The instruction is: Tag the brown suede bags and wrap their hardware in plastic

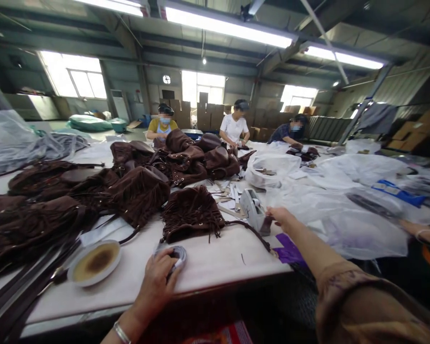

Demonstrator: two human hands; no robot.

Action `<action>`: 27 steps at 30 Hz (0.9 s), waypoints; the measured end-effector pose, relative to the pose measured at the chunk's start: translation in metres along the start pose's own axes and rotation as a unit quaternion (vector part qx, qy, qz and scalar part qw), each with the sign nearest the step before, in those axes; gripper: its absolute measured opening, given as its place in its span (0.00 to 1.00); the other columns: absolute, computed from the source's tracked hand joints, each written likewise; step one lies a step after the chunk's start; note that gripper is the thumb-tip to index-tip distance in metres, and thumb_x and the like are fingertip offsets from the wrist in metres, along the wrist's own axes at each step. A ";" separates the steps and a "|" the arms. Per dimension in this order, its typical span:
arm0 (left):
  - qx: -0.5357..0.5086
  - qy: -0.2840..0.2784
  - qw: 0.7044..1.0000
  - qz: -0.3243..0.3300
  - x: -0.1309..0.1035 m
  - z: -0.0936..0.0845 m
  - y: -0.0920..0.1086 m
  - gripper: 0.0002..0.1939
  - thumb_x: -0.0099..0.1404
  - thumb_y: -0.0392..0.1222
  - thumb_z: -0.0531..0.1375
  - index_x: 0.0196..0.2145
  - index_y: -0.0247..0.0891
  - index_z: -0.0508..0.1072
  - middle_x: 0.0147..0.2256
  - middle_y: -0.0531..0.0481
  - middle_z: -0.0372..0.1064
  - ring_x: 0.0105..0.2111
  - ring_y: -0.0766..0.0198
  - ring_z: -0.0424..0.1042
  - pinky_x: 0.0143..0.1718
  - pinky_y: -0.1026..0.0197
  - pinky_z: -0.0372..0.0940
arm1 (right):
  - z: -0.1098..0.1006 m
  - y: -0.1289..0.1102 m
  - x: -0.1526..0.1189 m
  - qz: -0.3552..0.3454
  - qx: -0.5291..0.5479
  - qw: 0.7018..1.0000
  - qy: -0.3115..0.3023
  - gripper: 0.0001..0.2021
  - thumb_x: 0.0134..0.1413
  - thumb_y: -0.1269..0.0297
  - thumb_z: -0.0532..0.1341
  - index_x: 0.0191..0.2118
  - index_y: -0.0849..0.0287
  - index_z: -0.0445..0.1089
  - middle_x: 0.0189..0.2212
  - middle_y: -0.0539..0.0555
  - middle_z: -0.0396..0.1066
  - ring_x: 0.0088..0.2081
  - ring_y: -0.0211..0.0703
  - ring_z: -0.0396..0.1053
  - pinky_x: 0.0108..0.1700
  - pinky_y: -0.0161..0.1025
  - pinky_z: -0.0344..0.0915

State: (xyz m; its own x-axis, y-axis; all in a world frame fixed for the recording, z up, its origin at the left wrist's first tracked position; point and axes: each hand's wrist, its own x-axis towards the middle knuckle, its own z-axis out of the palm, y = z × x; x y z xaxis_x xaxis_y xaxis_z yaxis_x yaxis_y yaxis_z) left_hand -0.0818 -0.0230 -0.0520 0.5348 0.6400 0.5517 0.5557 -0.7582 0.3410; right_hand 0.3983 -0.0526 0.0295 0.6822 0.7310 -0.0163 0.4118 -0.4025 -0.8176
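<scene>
My left hand (162,271) is closed around a grey-white roll (179,256) at the front of the white table. My right hand (280,216) reaches to the near right end of a grey tape dispenser (251,210). Its fingers are pressed together there, and whatever they pinch is too small to tell. Between the hands and a little farther back lies a dark brown fringed bag (191,215). Its strap (249,227) runs right, past the dispenser. A purple piece (288,249) lies under my right forearm at the table edge.
More brown bags (200,160) are heaped across the table's middle and left. A white dish (95,263) with yellowish-brown contents stands front left. Paper scraps (231,196), clear plastic bags (329,215) and a blue tape dispenser (397,192) lie farther right. Several co-workers sit or stand around the table.
</scene>
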 end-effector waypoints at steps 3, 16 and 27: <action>-0.003 0.000 1.000 0.002 0.001 -0.001 0.001 0.06 0.67 0.41 0.58 0.39 0.43 0.75 0.39 0.46 0.76 0.53 0.49 0.69 0.53 0.43 0.64 | 0.008 0.006 -0.003 0.090 0.041 0.995 -0.017 0.07 0.45 0.61 0.61 0.24 0.59 0.67 0.22 0.53 0.68 0.29 0.44 0.67 0.30 0.40 0.63; -0.001 0.011 1.000 0.005 0.001 -0.001 0.002 0.07 0.67 0.44 0.58 0.40 0.43 0.75 0.41 0.44 0.76 0.52 0.49 0.70 0.52 0.44 0.67 | -0.006 0.001 -0.026 0.078 0.146 0.986 0.009 0.09 0.36 0.61 0.65 0.26 0.61 0.72 0.31 0.55 0.75 0.34 0.43 0.69 0.29 0.35 0.60; -0.034 0.003 0.999 -0.010 0.001 -0.002 0.004 0.06 0.66 0.39 0.59 0.40 0.42 0.75 0.40 0.45 0.76 0.54 0.50 0.68 0.55 0.45 0.64 | 0.003 0.025 -0.065 0.011 0.035 0.999 0.011 0.10 0.46 0.60 0.58 0.21 0.57 0.68 0.20 0.56 0.71 0.21 0.40 0.62 0.22 0.38 0.57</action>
State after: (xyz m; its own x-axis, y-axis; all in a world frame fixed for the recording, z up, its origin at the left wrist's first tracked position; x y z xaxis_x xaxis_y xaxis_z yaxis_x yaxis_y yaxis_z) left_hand -0.0809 -0.0256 -0.0488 0.5210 0.6542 0.5483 0.5217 -0.7525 0.4020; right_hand 0.3627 -0.1085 0.0085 0.7047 0.7091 -0.0223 0.3532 -0.3780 -0.8558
